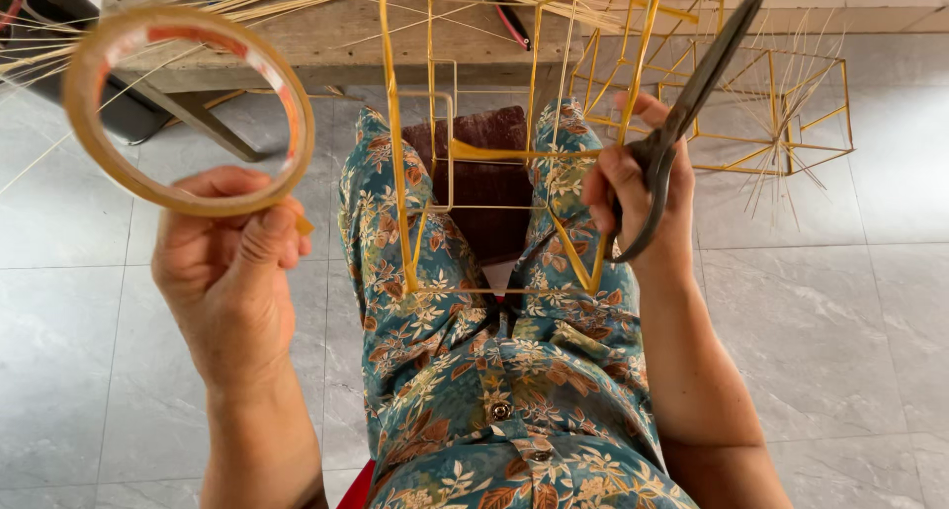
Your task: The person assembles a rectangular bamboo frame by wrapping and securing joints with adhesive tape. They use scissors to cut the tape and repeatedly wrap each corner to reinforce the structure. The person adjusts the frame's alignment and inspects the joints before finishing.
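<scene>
Tape roll, clear with a tan core (188, 109), raised at left, pinched at its near rim by the left hand (229, 272). Centre: thin yellow bamboo-stick frame (435, 188) standing across the lap. Right hand (638, 198) is closed around dark metal scissors (682, 114), blades pointing far, fingers touching a frame stick. Judgement: steady the frame before taping; keep the blades clear.

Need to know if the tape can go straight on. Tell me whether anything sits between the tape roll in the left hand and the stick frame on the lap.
Nothing visible does. The left hand holds the tape roll up to the side of the stick frame, with only open air and grey floor tiles between them. The right hand grips the scissors and steadies the frame's far side.
</scene>
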A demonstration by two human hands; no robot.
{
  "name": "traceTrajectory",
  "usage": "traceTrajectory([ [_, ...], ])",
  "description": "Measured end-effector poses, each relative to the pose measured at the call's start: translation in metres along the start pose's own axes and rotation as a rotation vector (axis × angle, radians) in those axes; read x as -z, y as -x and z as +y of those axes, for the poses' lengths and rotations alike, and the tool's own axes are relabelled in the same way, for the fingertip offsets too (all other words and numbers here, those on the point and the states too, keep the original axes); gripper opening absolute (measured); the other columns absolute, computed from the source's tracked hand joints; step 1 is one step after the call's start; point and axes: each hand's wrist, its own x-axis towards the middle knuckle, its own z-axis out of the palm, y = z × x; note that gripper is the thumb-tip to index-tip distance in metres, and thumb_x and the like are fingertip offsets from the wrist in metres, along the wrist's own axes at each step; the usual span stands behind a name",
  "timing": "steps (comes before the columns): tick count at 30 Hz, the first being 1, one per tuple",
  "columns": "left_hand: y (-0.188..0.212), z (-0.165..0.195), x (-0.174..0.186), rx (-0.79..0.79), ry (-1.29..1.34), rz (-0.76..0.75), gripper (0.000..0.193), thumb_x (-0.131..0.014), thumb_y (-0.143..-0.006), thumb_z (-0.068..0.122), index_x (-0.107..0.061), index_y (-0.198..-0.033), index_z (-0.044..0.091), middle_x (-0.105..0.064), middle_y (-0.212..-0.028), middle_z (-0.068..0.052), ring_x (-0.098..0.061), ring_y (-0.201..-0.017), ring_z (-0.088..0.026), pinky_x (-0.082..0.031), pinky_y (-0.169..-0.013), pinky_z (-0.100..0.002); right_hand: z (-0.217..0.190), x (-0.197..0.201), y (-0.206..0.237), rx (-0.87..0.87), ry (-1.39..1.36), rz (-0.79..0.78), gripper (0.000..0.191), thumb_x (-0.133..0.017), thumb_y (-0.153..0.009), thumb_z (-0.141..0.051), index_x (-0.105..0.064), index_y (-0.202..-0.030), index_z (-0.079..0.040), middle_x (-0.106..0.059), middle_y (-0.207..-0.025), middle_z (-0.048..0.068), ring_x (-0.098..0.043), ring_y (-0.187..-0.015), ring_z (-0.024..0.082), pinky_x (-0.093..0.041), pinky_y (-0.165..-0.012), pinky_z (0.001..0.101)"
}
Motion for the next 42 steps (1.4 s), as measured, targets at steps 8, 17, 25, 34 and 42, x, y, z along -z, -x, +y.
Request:
traceTrajectory([
  [8, 0.022, -0.008, 0.023, 0.124, -0.261, 0.042, 0.023, -0.074, -0.100, 0.002, -0.064, -0.122, 0.000, -0.074, -0.107, -0.007, -0.056, -0.071, -0.004, -0.045, -0.068, -0.019, -0.020, -0.004, -0.041, -0.099, -0.066, -0.074, 0.033, -0.064, -0.106, -0.012, -0.054, -0.137, -0.005, -0.053, -0.063, 0.005, -0.039, -0.044, 0.008, -0.032, -0.042, 0.0237],
  [17, 0.029, -0.002, 0.026, 0.245, -0.179, -0.035, 0.028, -0.073, -0.097, -0.001, -0.065, -0.124, 0.000, -0.073, -0.112, -0.008, -0.057, -0.082, -0.005, -0.047, -0.071, -0.018, -0.030, 0.001, -0.069, -0.101, -0.010, -0.189, 0.037, -0.067, -0.107, -0.018, -0.056, -0.140, -0.004, -0.066, -0.079, 0.011, -0.054, -0.055, 0.012, -0.042, -0.049, 0.0256],
  [25, 0.025, 0.012, 0.035, 0.177, -0.036, -0.580, 0.018, -0.072, -0.092, -0.002, -0.070, -0.110, 0.000, -0.073, -0.101, -0.009, -0.066, -0.089, -0.014, -0.052, -0.082, -0.024, -0.021, 0.026, 0.008, 0.206, 0.083, 0.140, 0.041, -0.071, -0.115, -0.025, -0.048, -0.140, 0.000, -0.074, -0.106, 0.024, -0.073, -0.087, 0.026, -0.055, -0.072, 0.0309],
  [34, 0.026, -0.015, -0.012, 0.265, -0.223, -0.966, 0.033, -0.075, -0.088, 0.004, -0.071, -0.120, 0.010, -0.071, -0.093, 0.000, -0.068, -0.070, -0.011, -0.054, -0.055, -0.025, -0.011, -0.003, 0.116, -0.126, -0.332, -0.267, 0.060, -0.077, -0.094, -0.031, -0.044, -0.139, -0.007, -0.068, -0.125, 0.036, -0.064, -0.071, 0.021, -0.057, -0.073, 0.0357],
  [42, 0.018, -0.009, -0.006, -0.076, -0.832, -0.567, 0.036, -0.074, -0.091, 0.008, -0.052, -0.120, 0.012, -0.071, -0.090, 0.002, -0.074, -0.078, -0.016, -0.056, -0.062, -0.032, 0.025, -0.001, 0.102, 0.174, -0.392, -0.431, 0.054, -0.073, -0.103, -0.029, -0.047, -0.147, -0.010, -0.071, -0.082, 0.018, -0.066, -0.067, 0.020, -0.051, -0.071, 0.0336],
])
